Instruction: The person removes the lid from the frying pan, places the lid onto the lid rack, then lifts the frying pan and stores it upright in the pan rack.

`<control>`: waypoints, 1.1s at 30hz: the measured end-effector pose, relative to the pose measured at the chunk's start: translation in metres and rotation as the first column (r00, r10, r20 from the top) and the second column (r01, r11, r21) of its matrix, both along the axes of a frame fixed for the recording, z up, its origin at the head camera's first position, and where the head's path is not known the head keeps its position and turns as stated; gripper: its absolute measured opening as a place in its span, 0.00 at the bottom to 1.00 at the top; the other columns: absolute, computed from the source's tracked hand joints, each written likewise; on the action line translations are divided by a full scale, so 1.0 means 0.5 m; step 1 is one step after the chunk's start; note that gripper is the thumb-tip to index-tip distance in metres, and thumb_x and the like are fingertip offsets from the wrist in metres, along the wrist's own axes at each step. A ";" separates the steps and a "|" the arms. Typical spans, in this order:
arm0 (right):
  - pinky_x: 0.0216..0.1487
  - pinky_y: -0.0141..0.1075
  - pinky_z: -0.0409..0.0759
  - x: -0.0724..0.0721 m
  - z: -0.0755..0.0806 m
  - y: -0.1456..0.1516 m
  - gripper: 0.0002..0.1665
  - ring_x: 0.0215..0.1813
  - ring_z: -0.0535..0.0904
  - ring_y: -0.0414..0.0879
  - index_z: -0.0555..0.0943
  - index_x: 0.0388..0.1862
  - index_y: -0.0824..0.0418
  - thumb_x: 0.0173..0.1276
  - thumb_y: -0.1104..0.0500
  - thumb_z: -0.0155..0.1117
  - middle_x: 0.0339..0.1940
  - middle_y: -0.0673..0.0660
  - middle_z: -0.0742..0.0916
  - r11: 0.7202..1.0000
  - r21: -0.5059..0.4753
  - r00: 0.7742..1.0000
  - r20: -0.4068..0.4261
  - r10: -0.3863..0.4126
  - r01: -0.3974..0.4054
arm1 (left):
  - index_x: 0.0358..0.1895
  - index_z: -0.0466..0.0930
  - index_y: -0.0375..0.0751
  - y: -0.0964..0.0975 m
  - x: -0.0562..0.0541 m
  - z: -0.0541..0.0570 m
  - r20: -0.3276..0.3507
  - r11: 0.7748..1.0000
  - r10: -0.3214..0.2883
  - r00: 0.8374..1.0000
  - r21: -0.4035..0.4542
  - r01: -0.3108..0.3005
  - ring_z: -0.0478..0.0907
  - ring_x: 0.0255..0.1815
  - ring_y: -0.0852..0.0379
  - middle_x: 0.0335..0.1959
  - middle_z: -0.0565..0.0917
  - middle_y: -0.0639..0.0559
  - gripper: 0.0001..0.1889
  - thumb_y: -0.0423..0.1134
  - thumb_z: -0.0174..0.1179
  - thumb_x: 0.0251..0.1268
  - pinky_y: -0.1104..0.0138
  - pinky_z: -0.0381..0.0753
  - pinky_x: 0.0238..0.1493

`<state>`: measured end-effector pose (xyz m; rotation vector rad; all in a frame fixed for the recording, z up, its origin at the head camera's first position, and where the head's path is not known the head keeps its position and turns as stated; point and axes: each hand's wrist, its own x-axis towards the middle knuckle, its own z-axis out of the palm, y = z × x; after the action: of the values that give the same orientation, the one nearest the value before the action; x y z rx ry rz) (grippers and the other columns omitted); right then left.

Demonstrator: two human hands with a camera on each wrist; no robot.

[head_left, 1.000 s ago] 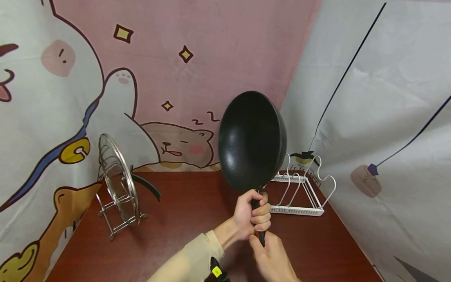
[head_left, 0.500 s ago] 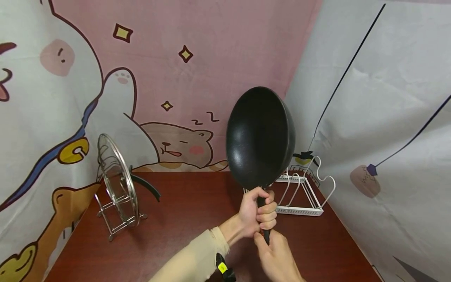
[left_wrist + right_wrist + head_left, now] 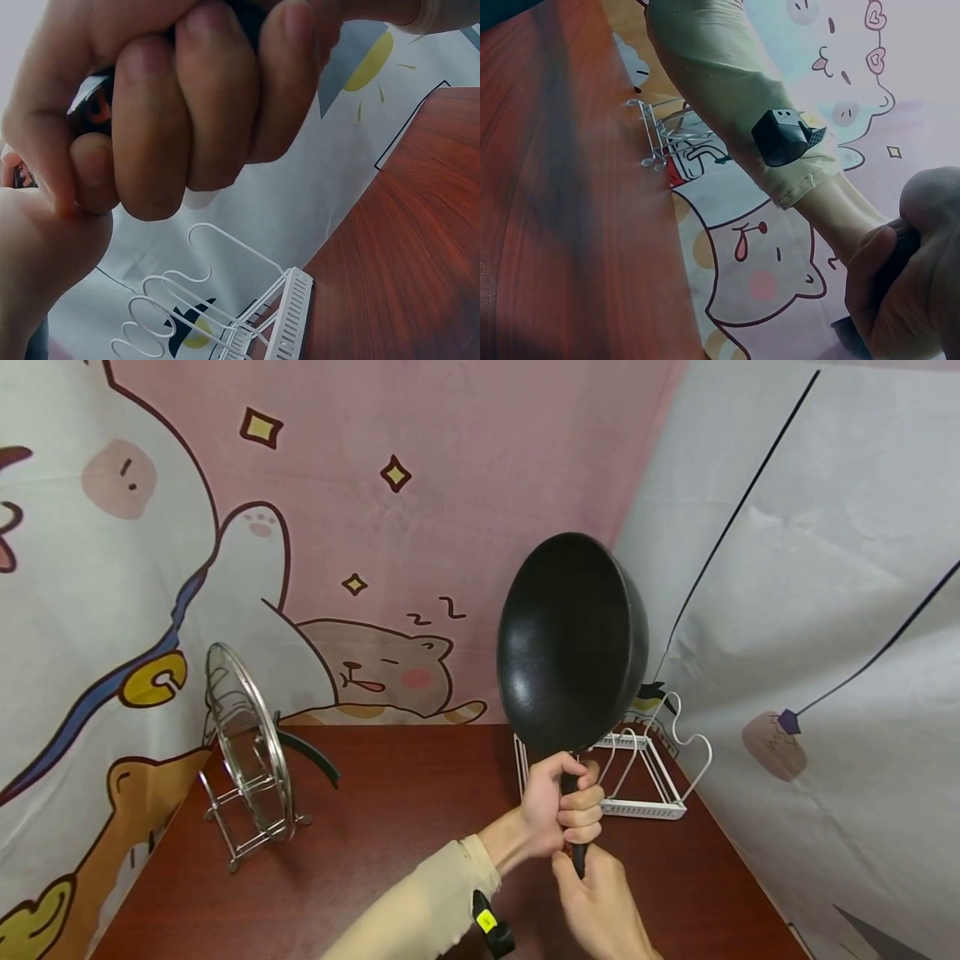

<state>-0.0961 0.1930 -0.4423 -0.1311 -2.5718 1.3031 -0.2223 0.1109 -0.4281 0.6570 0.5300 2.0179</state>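
Note:
A black wok [image 3: 570,643] is held up in the air, bowl uppermost, its dark inside facing me. My left hand [image 3: 557,802] grips the upper part of its handle [image 3: 579,858], fingers wrapped round it. Below it, my right hand [image 3: 602,902] holds the handle's lower end with the thumb along it. In the left wrist view the curled fingers [image 3: 150,127] cover most of the handle. The right wrist view has the right hand [image 3: 922,285] round the dark handle. A white wire rack [image 3: 647,810] stands on the table behind the wok, partly hidden by it.
On the left, a glass lid [image 3: 281,760] with a metal rim leans in a silver wire rack [image 3: 258,842]. A dark curved handle [image 3: 315,756] sticks out beside it. The reddish-brown table [image 3: 405,802] meets printed cloth walls [image 3: 487,460] at back and right.
Both hands have carried the wok a little to the right and slightly upward, toward the white rack. More of that rack's left end shows now. The grip is the same.

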 end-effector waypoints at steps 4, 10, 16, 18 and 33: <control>0.22 0.30 0.63 0.001 0.005 0.004 0.20 0.20 0.59 0.31 0.70 0.23 0.55 0.74 0.67 0.65 0.20 0.42 0.68 0.999 0.027 1.000 -0.007 -0.022 0.022 | 0.26 0.63 0.56 0.008 -0.002 0.004 -0.012 1.000 -0.006 1.000 0.004 0.006 0.51 0.09 0.69 0.09 0.63 0.70 0.17 0.43 0.29 0.75 0.71 0.44 0.16; 0.24 0.31 0.64 0.001 0.007 0.013 0.20 0.21 0.60 0.32 0.69 0.24 0.54 0.75 0.65 0.65 0.21 0.43 0.68 0.995 0.082 0.999 -0.024 -0.047 0.049 | 0.26 0.63 0.56 0.017 -0.003 0.011 -0.021 1.000 -0.019 1.000 -0.002 0.019 0.52 0.09 0.69 0.09 0.63 0.69 0.17 0.43 0.29 0.75 0.71 0.46 0.15; 0.24 0.32 0.65 0.004 0.010 0.023 0.19 0.21 0.61 0.33 0.71 0.26 0.55 0.77 0.64 0.66 0.22 0.43 0.69 0.993 0.103 0.998 -0.016 -0.055 0.056 | 0.26 0.62 0.55 0.030 -0.006 0.015 -0.030 0.999 -0.045 0.999 0.010 0.045 0.47 0.10 0.66 0.10 0.60 0.68 0.15 0.44 0.31 0.74 0.71 0.46 0.15; 0.24 0.32 0.65 0.005 0.011 0.027 0.19 0.21 0.61 0.33 0.72 0.26 0.55 0.78 0.64 0.66 0.22 0.43 0.69 0.992 0.114 0.998 -0.013 -0.061 0.062 | 0.26 0.61 0.55 0.035 -0.006 0.015 -0.026 0.998 -0.056 0.998 0.016 0.057 0.46 0.10 0.66 0.10 0.60 0.69 0.15 0.44 0.31 0.73 0.71 0.45 0.15; 0.24 0.31 0.64 0.014 0.015 0.044 0.20 0.21 0.60 0.33 0.71 0.25 0.55 0.78 0.64 0.66 0.21 0.43 0.68 0.985 0.143 0.995 -0.020 -0.100 0.102 | 0.24 0.63 0.57 0.063 -0.003 0.019 -0.044 0.994 -0.109 0.993 0.022 0.110 0.44 0.11 0.66 0.09 0.59 0.68 0.16 0.43 0.30 0.71 0.71 0.44 0.15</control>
<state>-0.0890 0.2150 -0.4351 -0.2219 -2.6011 1.0759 -0.2240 0.1423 -0.4185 0.7303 0.4844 1.9139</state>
